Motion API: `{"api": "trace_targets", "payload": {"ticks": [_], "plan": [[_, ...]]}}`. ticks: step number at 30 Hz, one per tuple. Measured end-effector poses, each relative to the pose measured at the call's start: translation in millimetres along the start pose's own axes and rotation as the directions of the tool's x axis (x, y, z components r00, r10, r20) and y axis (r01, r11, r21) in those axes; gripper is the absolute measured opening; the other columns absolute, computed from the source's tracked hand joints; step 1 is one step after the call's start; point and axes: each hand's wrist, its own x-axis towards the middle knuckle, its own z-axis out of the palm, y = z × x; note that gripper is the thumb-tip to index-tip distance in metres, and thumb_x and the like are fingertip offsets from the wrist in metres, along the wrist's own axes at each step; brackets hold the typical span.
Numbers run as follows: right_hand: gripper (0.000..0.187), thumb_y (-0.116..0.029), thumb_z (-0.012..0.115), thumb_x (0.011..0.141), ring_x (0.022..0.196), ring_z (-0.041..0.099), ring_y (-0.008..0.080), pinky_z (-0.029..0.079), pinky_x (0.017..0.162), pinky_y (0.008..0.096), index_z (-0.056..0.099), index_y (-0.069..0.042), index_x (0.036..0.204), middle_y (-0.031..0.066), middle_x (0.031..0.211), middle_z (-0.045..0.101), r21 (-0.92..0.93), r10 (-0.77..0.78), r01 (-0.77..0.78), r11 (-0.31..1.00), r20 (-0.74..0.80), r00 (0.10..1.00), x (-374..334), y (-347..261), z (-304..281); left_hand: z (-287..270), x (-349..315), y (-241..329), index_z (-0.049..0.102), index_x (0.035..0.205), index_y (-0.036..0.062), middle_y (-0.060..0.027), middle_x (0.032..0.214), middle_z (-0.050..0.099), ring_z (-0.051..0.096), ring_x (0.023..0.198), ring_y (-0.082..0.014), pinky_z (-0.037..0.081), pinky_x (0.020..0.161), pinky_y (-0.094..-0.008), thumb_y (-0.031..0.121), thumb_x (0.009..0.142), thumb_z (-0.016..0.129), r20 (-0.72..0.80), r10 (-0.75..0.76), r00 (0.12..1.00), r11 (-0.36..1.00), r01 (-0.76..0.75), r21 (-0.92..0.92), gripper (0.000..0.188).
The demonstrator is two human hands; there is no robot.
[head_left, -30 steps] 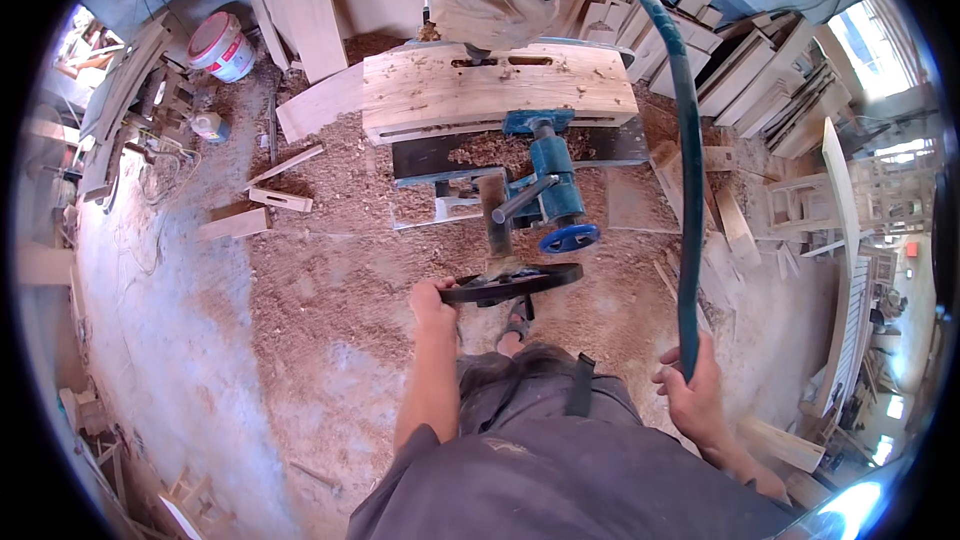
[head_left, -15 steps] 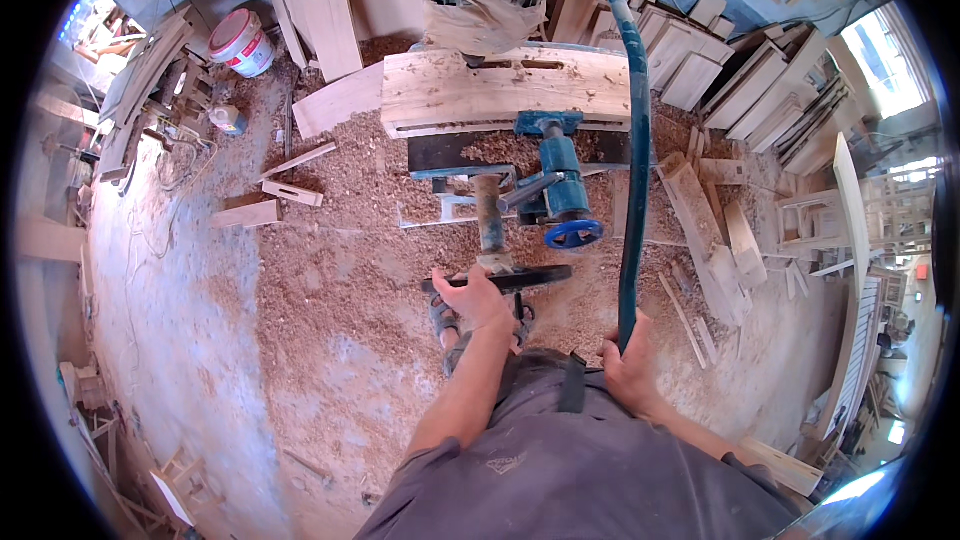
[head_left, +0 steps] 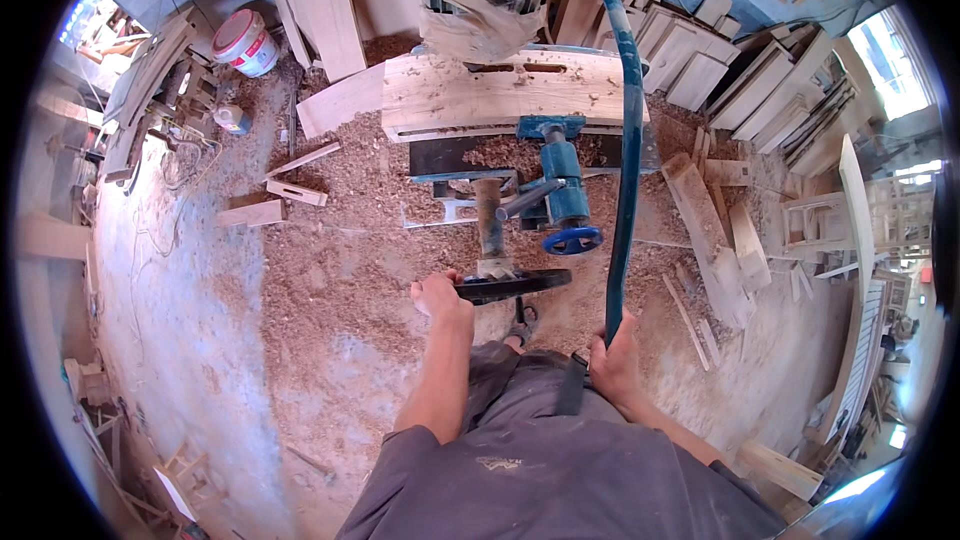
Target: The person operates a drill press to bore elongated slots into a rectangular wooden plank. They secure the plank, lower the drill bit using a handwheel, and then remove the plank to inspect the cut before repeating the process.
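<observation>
My left hand (head_left: 438, 296) is closed round the left end of the rim of a black handwheel (head_left: 518, 285), which sits on a rusty shaft. My right hand (head_left: 613, 352) grips the lower end of a long blue-green lever (head_left: 630, 140) that rises to the machine. Beyond the wheel, a pale wooden beam (head_left: 440, 95) with slots cut in it lies on the machine's table, sprinkled with chips. A teal clamp (head_left: 563, 175) with a small blue handwheel (head_left: 572, 241) stands against the beam's near side. Cloth-wrapped machine housing (head_left: 485, 0) hangs above the beam.
Wood shavings (head_left: 330, 270) cover much of the floor. Offcuts (head_left: 255, 213) lie to the left, near a white and red bucket (head_left: 245, 43). Long timbers (head_left: 705, 240) lie at the right, with stacked boards (head_left: 765, 90) behind. One sandalled foot (head_left: 523, 320) shows below the wheel.
My left hand has shifted left and closed on the wheel's rim from a more open pose. The lever's lower end and my right hand have moved slightly left and down.
</observation>
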Motion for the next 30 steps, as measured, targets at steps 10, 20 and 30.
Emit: {"api": "trace_targets", "payload": {"ticks": [10,20,30], "plan": [[0.052,-0.002,0.055,0.086,0.081,0.064,0.0427,0.048,0.070,0.0500,0.034,-0.005,0.134,0.0207,0.088,0.063,-0.085,-0.010,0.008,0.996,-0.025,1.000,6,4,3,-25,60,-11,0.031,0.129,0.0122,-0.0133,0.081,0.051,0.055,0.066,-0.0226,0.049,0.056,-0.0353,-0.008,0.080,0.043,0.080,-0.202,0.976,0.979,0.203,-0.001,0.054],[0.042,-0.001,0.056,0.086,0.082,0.064,0.0397,0.050,0.071,0.0465,0.040,-0.004,0.124,0.0201,0.087,0.062,-0.123,-0.038,0.028,0.992,-0.079,0.996,12,15,18,-5,-2,5,0.022,0.143,0.0180,-0.0132,0.091,0.053,0.056,0.064,-0.0215,0.049,0.057,-0.0355,-0.006,0.083,0.044,0.021,-0.102,0.995,0.993,0.101,0.069,0.069],[0.037,-0.002,0.057,0.085,0.082,0.065,0.0373,0.050,0.072,0.0455,0.044,-0.003,0.119,0.0176,0.087,0.063,-0.159,0.003,-0.022,0.987,-0.117,0.993,13,22,14,-28,40,-19,0.022,0.143,0.0108,-0.0169,0.094,0.056,0.058,0.077,-0.0243,0.054,0.063,-0.0377,-0.003,0.083,0.043,0.148,-0.158,0.976,0.986,0.147,0.085,0.065]]}}
